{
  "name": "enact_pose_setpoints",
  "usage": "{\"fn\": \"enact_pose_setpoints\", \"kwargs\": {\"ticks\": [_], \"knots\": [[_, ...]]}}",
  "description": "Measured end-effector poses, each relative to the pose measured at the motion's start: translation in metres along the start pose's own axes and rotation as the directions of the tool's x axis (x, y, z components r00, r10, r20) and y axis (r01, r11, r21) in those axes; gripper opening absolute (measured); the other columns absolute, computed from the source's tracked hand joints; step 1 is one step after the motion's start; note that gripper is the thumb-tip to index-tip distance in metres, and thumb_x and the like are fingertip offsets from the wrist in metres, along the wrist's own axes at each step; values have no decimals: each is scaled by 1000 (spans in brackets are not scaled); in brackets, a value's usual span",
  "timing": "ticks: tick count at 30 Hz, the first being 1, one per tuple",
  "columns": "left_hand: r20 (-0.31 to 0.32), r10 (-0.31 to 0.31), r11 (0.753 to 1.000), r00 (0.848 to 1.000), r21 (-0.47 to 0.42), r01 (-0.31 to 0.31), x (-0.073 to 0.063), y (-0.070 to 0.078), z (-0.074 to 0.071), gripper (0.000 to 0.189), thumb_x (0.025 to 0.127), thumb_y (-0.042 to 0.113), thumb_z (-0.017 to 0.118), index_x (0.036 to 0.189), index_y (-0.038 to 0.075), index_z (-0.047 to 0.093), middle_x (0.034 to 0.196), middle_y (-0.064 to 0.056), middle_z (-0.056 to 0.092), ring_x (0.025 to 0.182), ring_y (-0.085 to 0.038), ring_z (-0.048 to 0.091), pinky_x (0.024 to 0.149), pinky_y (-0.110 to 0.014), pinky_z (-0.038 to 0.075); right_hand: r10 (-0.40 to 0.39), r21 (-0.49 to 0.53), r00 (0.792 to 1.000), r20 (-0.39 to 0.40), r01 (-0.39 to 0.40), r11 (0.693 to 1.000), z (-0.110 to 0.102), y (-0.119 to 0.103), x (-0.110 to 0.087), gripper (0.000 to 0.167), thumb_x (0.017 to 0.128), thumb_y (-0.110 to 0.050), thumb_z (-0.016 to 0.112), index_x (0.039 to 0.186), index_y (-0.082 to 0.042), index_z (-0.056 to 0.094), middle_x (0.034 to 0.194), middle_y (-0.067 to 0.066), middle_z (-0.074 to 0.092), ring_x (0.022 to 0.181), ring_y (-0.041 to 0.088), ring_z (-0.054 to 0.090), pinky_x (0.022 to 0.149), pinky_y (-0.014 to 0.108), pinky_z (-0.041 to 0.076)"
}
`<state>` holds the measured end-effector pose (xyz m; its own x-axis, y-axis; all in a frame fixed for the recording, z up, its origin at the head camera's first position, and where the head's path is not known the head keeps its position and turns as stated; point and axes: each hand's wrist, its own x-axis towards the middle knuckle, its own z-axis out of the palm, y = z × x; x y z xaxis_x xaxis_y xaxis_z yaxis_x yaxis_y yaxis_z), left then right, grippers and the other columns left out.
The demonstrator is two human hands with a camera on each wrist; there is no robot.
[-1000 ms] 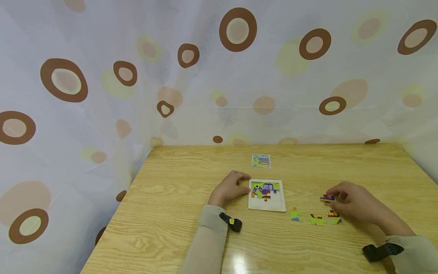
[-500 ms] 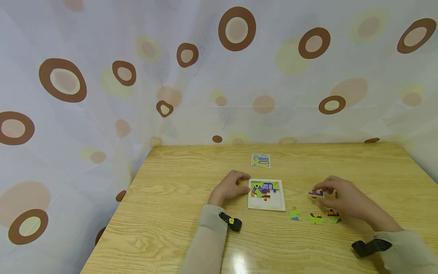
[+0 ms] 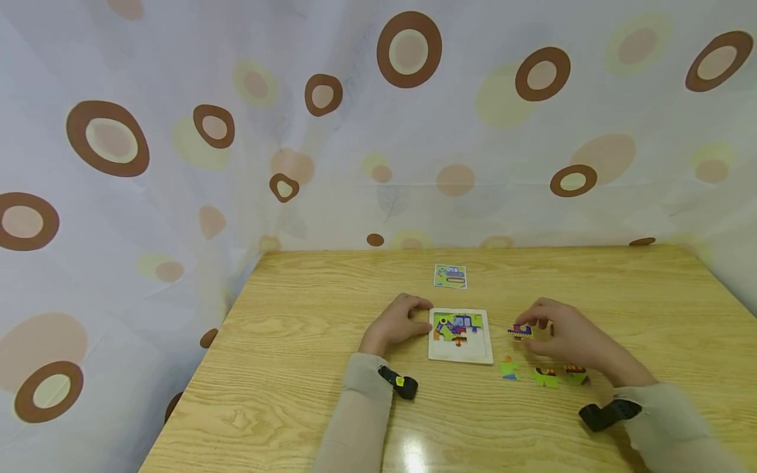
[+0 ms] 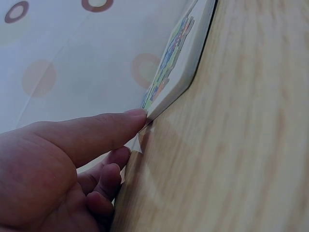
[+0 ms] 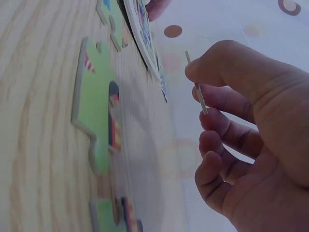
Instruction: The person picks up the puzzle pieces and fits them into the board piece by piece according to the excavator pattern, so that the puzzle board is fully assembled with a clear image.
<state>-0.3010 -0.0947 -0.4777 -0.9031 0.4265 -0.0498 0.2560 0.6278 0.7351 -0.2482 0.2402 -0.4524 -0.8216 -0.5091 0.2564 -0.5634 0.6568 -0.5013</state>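
My right hand (image 3: 564, 335) pinches a purple puzzle piece (image 3: 520, 332) with a yellow striped band between thumb and fingers. In the right wrist view this piece (image 5: 196, 84) shows edge-on, held off the table. To its left lies a white puzzle tray (image 3: 461, 358), its upper part filled with joined pieces (image 3: 458, 324) picturing a digger. My left hand (image 3: 396, 323) rests at the tray's left edge, thumb and forefinger apart. The left wrist view shows the thumb (image 4: 106, 130) touching the tray's corner (image 4: 166, 99), the other fingers loosely bent.
Loose pieces lie right of the tray and nearer me: a green one with orange and blue (image 3: 509, 369), a green one (image 3: 546, 377), and a dark-and-green one (image 3: 576, 374). A small picture card (image 3: 451, 276) lies behind the tray. A patterned cloth (image 3: 378, 131) hangs behind the wooden table (image 3: 307, 315).
My right hand has carried the purple puzzle piece leftward, past the loose pieces and closer to the tray. My left hand has stayed at the tray's edge.
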Motion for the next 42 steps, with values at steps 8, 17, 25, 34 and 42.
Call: {"fn": "enact_pose_setpoints", "kwargs": {"ticks": [8, 17, 25, 34, 42], "knots": [[-3, -3, 1000, 1000, 6, 3, 2, -1, 1, 40, 91, 19, 74, 130, 14, 65, 111, -6, 51, 93, -17, 43, 81, -30, 39, -32, 13, 999, 8, 32, 999, 9, -10, 14, 26, 81, -13, 82, 106, -12, 73, 94, -7, 60, 80, 13, 51, 61, 27, 43], [1, -3, 1000, 1000, 6, 3, -1, -1, 0, 40, 91, 20, 73, 131, 15, 64, 109, -4, 50, 92, -16, 42, 80, -29, 39, 40, 47, 995, 96, -44, 998, 24, -20, 27, 18, 85, -16, 79, 102, -16, 73, 98, -7, 62, 85, 17, 52, 73, 33, 46], [-6, 21, 999, 1000, 43, -21, 0, 0, -1, 41, 91, 19, 73, 131, 13, 64, 123, -3, 53, 101, -15, 47, 92, -31, 41, 18, 85, 993, 117, -28, 996, 35, -22, 37, 12, 88, -14, 75, 100, -18, 76, 99, -5, 62, 86, 15, 57, 73, 34, 49], [1, 31, 999, 1000, 44, -31, 2, 0, -1, 41, 91, 20, 73, 131, 13, 64, 126, -4, 54, 104, -16, 47, 95, -32, 40, 42, 79, 985, 164, -56, 995, 40, -24, 44, 13, 90, -14, 73, 102, -17, 78, 99, -4, 62, 88, 13, 58, 76, 37, 51], [-2, 10, 1000, 1000, 20, -10, 2, -2, 0, 41, 91, 20, 73, 131, 15, 64, 120, -2, 52, 97, -16, 46, 89, -30, 40, 62, 81, 982, 178, -78, 994, 44, -24, 47, 14, 91, -14, 72, 104, -17, 78, 98, -4, 60, 81, 12, 54, 70, 33, 47]]}}
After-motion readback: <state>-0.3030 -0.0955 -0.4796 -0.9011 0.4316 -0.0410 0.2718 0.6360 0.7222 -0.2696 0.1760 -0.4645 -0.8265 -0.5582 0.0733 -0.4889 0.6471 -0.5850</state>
